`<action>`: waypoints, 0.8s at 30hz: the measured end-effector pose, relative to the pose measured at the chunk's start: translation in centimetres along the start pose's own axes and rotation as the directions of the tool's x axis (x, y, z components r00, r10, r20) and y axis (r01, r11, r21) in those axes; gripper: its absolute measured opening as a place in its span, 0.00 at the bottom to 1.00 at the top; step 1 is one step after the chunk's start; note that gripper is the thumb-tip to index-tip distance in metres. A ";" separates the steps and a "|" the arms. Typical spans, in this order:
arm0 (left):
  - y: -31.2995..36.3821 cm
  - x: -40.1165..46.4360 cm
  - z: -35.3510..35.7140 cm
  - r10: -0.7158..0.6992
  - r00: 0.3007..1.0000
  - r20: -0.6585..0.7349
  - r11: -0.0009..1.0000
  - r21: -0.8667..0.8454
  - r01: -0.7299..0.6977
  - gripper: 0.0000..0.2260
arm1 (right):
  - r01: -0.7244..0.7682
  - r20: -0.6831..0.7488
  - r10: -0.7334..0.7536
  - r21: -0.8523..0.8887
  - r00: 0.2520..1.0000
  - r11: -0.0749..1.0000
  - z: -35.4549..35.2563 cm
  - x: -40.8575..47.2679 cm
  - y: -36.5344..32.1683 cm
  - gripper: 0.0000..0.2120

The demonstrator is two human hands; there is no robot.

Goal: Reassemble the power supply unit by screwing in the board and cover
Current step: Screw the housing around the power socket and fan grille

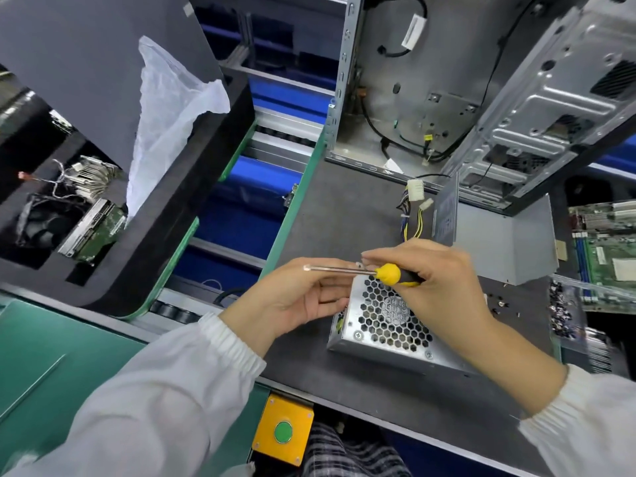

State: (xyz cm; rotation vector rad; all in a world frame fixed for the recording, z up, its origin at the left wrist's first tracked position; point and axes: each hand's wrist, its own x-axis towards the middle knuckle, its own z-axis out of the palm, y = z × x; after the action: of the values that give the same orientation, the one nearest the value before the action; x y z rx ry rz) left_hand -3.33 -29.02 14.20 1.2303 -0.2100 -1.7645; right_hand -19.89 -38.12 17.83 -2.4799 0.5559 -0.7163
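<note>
Gripping a yellow-and-black-handled screwdriver (395, 274), the right hand (444, 287) hovers over the silver honeycomb-grilled power supply unit (385, 325); left hand (292, 297) fingers pinch its shaft tip.

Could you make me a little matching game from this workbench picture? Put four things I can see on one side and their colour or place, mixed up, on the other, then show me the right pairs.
Things:
1. screwdriver
2. power supply unit
3. round button
4. plastic bag

Descriptions:
A. green, set in a yellow box at the bench edge
B. white and crumpled, draped over the dark tray at left
C. yellow and black handle, held in the right hand
D. silver metal with a honeycomb grille, under both hands

Pairs: 1-C, 2-D, 3-A, 4-B
</note>
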 end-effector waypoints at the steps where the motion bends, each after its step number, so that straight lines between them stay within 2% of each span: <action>1: 0.0 0.0 0.0 -0.003 1.000 0.003 1.000 -0.003 0.003 0.14 | 0.041 0.003 -0.041 -0.052 0.999 0.998 0.0 -0.1 0.0 0.15; 5: 0.2 -0.2 0.1 0.015 1.000 0.020 1.000 0.004 -0.015 0.13 | 0.153 0.019 -0.153 -0.276 0.988 0.949 0.2 -0.5 -0.1 0.22; 9: 0.1 -0.3 0.4 0.031 1.000 0.002 0.999 -0.008 -0.031 0.18 | 0.250 0.110 -0.225 -0.359 0.968 0.899 -0.2 -1.1 -0.4 0.28; 12: 0.1 -0.5 0.7 0.035 0.999 -0.006 0.999 0.003 -0.035 0.17 | 0.225 0.233 -0.131 -0.445 0.964 0.867 -0.6 -1.7 -0.7 0.38; 15: 0.0 -0.5 1.0 0.041 0.999 -0.027 0.999 0.031 -0.040 0.18 | 0.090 0.300 0.008 -0.311 0.954 0.946 -1.1 -2.1 -0.7 0.45; 17: -0.1 -0.5 1.2 0.057 0.997 -0.061 0.998 0.041 -0.055 0.17 | -0.049 0.316 0.102 -0.172 0.943 0.984 -1.5 -1.9 -0.7 0.40; 20: -0.1 -0.4 1.4 0.085 0.992 -0.090 0.994 0.082 -0.078 0.17 | -0.250 0.305 0.265 -0.086 0.915 0.964 -1.8 -1.1 -0.5 0.28; 22: -0.2 -0.4 1.3 0.100 0.990 -0.099 0.990 0.109 -0.089 0.18 | -0.303 0.302 0.305 -0.053 0.903 0.951 -2.1 -0.4 -0.5 0.23; 24: -0.1 -0.5 1.2 0.121 0.988 -0.096 0.987 0.119 -0.109 0.11 | -0.304 0.336 0.289 -0.007 0.896 0.953 -2.6 0.3 -0.8 0.19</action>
State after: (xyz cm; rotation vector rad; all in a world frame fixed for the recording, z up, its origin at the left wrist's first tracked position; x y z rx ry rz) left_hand -4.37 -29.00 15.00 1.3596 -0.3188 -1.6037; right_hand -20.92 -38.52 20.32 -2.3290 0.7536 -0.1795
